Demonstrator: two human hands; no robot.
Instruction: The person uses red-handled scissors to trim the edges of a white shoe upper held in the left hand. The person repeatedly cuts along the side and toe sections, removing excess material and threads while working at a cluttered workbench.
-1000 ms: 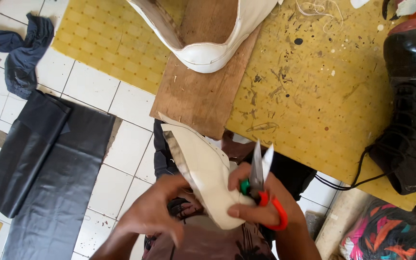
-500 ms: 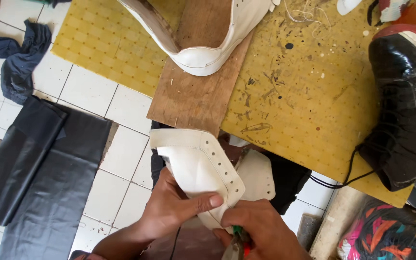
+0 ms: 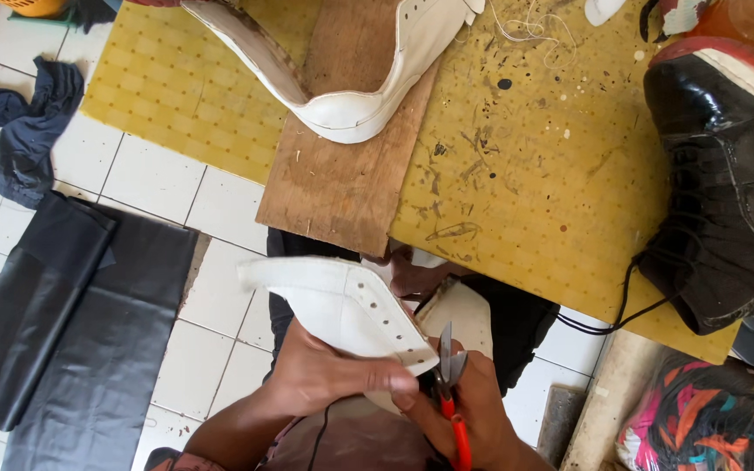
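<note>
The left hand (image 3: 325, 379) is gripping one smooth white leather shoe upper (image 3: 342, 310) (a row of punched eyelets along its edge) over the lap; the right hand (image 3: 473, 419) is clasping one pair of red-handled steel scissors (image 3: 448, 384) below the scuffed yellow tabletop (image 3: 534, 157).

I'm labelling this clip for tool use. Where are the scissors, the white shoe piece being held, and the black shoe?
scissors (image 3: 448, 366): head view, on the steel blades.
white shoe piece (image 3: 342, 305): head view, on its flat white face.
black shoe (image 3: 726, 192): head view, on its glossy side.
</note>
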